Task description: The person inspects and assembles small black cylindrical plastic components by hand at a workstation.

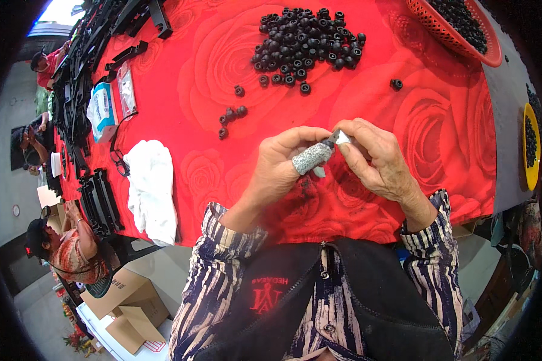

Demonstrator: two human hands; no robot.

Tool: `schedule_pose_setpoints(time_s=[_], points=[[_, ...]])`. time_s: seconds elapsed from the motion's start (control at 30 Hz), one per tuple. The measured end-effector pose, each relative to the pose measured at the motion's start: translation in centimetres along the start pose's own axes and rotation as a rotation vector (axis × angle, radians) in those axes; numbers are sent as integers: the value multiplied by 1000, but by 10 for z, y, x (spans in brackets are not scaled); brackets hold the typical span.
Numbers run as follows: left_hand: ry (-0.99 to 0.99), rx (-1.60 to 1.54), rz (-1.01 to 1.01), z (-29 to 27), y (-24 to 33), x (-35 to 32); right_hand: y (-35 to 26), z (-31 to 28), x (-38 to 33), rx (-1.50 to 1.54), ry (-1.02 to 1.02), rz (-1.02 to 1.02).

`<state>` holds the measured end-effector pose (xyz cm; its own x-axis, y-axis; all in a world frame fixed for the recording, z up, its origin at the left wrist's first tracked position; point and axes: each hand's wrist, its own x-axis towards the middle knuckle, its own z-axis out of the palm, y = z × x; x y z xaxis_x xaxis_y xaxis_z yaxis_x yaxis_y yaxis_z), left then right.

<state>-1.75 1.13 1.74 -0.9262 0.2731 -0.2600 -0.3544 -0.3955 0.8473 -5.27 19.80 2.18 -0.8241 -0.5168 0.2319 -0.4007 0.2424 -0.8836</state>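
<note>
My left hand [277, 159] and my right hand [376, 156] meet above the near part of the red table, with fingertips almost touching. A grey speckled wrap [310, 158] sits where my left thumb is, apparently around it. Closed in a pinch, my left fingers hold a small black part [329, 144], mostly hidden. Between my right thumb and forefinger is a small, shiny metal blade-like piece [342, 138], its edge against the black part. Beyond my hands lies a pile of black ball-shaped parts [304, 45], with several loose black parts [229, 114] nearer my left hand.
A red plastic basket [494, 53] of black parts stands far right; a yellow tray [531, 174] lies beyond the table edge. At left are a white cloth [152, 189], a tissue pack [103, 111] and long black pieces [99, 201]. Other people [72, 246] sit along the left.
</note>
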Motion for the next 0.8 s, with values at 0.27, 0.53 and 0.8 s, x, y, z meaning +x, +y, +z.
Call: schedule_pose_setpoints(time_s=[0.27, 0.53, 0.8], points=[[10, 37, 17, 0, -4, 1, 3, 1, -1, -10, 13, -26], [-2, 47, 39, -2, -5, 2, 3, 1, -1, -23, 3, -18], [-13, -3, 52, -4, -13, 2, 4, 1, 0, -28, 4, -54]])
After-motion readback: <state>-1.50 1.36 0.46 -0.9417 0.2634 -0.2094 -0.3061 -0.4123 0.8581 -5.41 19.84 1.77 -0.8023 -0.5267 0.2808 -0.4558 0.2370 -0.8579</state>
